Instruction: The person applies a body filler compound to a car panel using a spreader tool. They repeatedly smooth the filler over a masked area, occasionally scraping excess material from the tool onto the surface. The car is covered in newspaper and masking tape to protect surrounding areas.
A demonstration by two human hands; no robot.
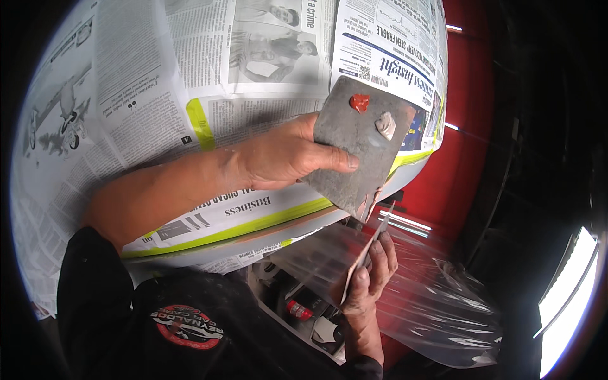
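Observation:
My left hand point(285, 152) reaches across from the left and grips a flat grey mixing plate point(334, 130), thumb on top and fingers underneath. A red dab of paste point(360, 103) and a pale dab of paste point(385, 126) sit apart near its far end. Pinkish smears point(365, 206) mark its near corner. Just below that corner, my right hand point(367, 282) pinches a thin flat spreader point(366, 248) between thumb and fingers. The spreader is seen nearly edge-on, its tip pointing up beside the plate. Whether tip and plate touch, I cannot tell.
Newspaper point(158, 69) masks a large curved surface, held by yellow-green tape point(253, 223) along its near edge. Clear plastic sheeting point(437, 316) hangs at the lower right, near a red panel point(459, 158). A red container point(299, 310) lies below. A bright light point(567, 297) stands far right.

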